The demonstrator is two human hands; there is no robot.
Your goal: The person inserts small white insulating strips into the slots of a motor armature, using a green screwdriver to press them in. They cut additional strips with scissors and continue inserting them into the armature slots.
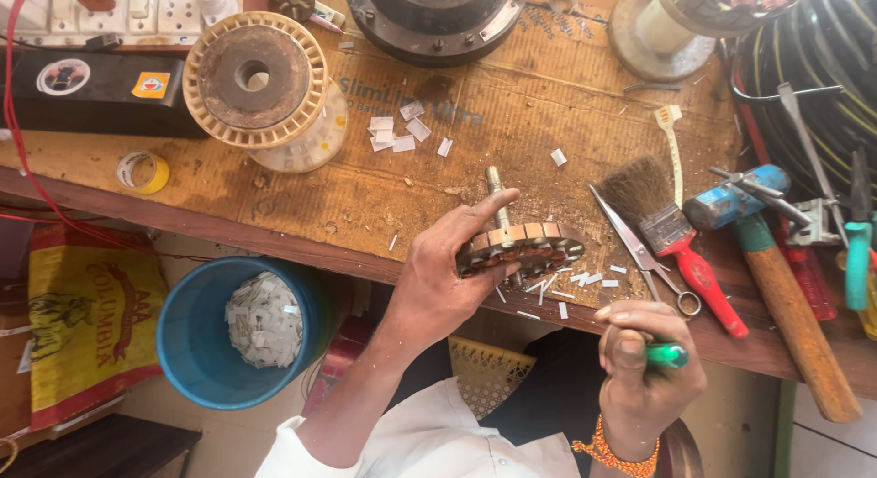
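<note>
Two hands at work, as I see it: both are mine, low in the view, over the near edge of the table.
Table (548,85): the largest thing I see, a worn wooden top under brown cardboard, strewn with small white paper slips.
Bucket (196,350): blue, round, below the table edge on my left, with white paper scraps heaped inside.
Spool (256,76): cream plastic, lying flat at the back left of the table, well apart from both hands.
Hammer (776,295): blue head and long wooden handle, lying at the right, beside the brush.
Brush (671,231): dark bristles and a red handle, just right of the scissors.
Scissors (639,254): steel, lying just right of the stator.
Stator (525,248): a round copper-wound piece with a steel shaft standing out of its far side, at the near table edge.
Left hand (448,277): my fingers (489,204) are closed on the stator; one finger lies over its top beside the shaft, the rest wrap its left rim from below, so the stator juts rightward out of my grip.
Right hand (639,368): the fingers are curled tight round a green handle (667,355), below and right of the stator, not touching it.
</note>
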